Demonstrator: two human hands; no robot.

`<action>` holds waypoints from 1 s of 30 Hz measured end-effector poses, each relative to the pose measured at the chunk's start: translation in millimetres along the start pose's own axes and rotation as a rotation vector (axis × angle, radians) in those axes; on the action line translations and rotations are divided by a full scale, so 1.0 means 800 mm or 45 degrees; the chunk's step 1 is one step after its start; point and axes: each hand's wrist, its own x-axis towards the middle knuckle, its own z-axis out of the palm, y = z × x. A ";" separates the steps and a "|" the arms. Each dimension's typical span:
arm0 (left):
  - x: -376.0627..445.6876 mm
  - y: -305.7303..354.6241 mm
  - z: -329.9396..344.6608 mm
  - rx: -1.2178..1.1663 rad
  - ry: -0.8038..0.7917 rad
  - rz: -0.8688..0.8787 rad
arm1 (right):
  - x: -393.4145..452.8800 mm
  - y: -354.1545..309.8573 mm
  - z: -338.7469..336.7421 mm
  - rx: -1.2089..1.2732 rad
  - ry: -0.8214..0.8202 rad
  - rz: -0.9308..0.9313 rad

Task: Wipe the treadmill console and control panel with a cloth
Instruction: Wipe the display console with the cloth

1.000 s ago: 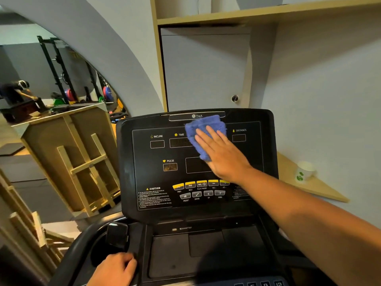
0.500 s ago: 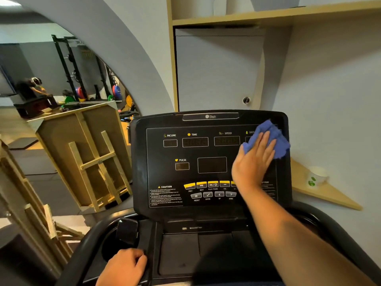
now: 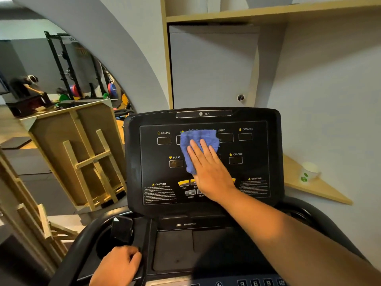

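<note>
The black treadmill console (image 3: pixel 257 166) stands upright in front of me, with labelled display windows and a row of yellow and grey buttons low on its face. My right hand (image 3: pixel 208 172) lies flat with straight fingers, pressing a blue cloth (image 3: pixel 196 145) against the middle of the panel, over the TIME window. The hand covers part of the button row. My left hand (image 3: pixel 116 265) curls round the edge of the lower tray (image 3: pixel 175 250) at the bottom left. A strip of numbered keys (image 3: pixel 261 282) shows at the bottom edge.
A white paper cup (image 3: pixel 309 172) sits on a wooden corner shelf (image 3: pixel 321 191) right of the console. A phone-like black device (image 3: pixel 122 228) stands in the left cup holder. Wooden crates (image 3: pixel 78 153) stand left. Gym racks and people appear far left.
My right hand has swept the cloth from the panel's upper right edge back to its middle. My left hand has stayed on the tray edge.
</note>
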 end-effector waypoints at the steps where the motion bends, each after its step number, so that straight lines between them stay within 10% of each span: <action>1: 0.000 0.001 0.000 0.002 0.004 0.002 | -0.009 0.017 -0.001 -0.025 -0.005 -0.027; 9: -0.003 0.001 0.002 0.018 0.029 0.014 | -0.080 0.108 -0.008 0.336 0.021 0.687; 16: -0.003 0.004 -0.002 -0.030 0.021 0.019 | -0.019 0.024 -0.007 0.442 0.240 1.280; 30: -0.006 -0.002 0.001 -0.015 0.036 0.070 | 0.080 -0.146 0.003 0.441 0.179 0.798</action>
